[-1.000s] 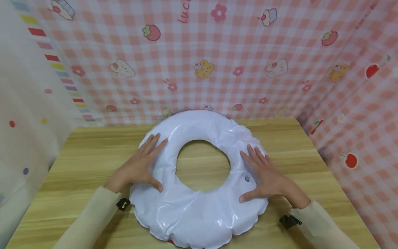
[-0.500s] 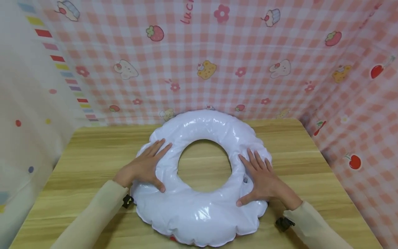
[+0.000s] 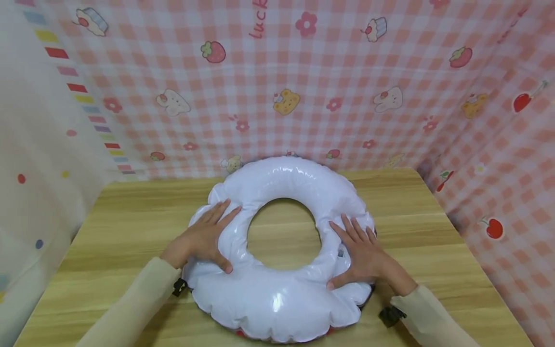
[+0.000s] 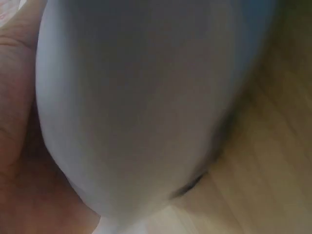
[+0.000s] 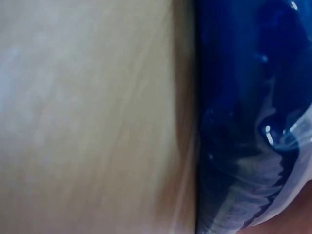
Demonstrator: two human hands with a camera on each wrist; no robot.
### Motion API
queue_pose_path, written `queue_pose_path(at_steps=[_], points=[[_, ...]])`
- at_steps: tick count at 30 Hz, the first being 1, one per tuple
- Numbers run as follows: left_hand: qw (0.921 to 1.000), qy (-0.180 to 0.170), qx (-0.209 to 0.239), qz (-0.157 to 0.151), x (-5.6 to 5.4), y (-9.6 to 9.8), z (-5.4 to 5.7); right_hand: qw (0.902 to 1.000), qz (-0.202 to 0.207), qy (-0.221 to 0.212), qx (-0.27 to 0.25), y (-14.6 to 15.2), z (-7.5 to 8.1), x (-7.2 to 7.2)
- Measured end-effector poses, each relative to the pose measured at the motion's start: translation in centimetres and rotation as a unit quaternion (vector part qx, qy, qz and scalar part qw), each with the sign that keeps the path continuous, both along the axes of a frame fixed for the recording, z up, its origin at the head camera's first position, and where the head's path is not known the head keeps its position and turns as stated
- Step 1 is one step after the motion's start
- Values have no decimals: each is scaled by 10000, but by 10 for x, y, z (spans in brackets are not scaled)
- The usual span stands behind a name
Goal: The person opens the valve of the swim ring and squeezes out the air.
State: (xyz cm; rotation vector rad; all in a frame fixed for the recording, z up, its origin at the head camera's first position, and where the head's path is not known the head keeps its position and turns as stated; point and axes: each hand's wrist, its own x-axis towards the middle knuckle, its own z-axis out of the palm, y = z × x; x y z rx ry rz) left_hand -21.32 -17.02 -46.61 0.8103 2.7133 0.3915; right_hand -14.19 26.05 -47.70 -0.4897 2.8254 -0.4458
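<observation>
A white, glossy inflatable swim ring (image 3: 279,308) lies flat on the table in the head view, puffed up with air and scalloped along its outer seam. My left hand (image 3: 200,241) presses on its left side, fingers spread and straight. On the opposite side my right hand (image 3: 363,255) rests the same way, fingers fanned out. A small clear valve (image 3: 340,253) shows just beside the right hand. The left wrist view is filled by the ring's pale bulging side (image 4: 131,107), with part of the hand at left. Deep blue plastic of the ring's lower side (image 5: 239,73) appears in the right wrist view.
The ring stands on a wood-grain table (image 3: 130,217). A pink checked cloth (image 3: 260,67) hangs behind it, close to the ring's far edge. Another checked cloth (image 3: 490,193) hangs on the right, and a pale dotted cloth (image 3: 47,207) on the left.
Both hands have shifted slightly inward and press the ring's sides down more deeply. Its near and far parts look fuller and smoother, with fewer creases.
</observation>
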Motion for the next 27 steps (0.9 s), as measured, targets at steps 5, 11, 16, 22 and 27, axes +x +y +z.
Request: queue_pose_path(at_steps=[5, 11, 16, 22, 27], points=[[10000, -9, -24, 62, 1, 2, 2, 10000, -12, -22, 81, -2, 4, -2], [9999, -105, -19, 117, 2, 5, 1, 9996, -16, -195, 223, -5, 4, -2], [9999, -93, -82, 98, 3, 6, -1, 9991, -38, -310, 279, -5, 2, -1], [9997, -165, -107, 140, 1, 6, 0, 9991, -51, -347, 238, -5, 3, -3], [9995, -218, -167, 166, 1, 6, 0, 9989, -39, -383, 280, -6, 3, -3]])
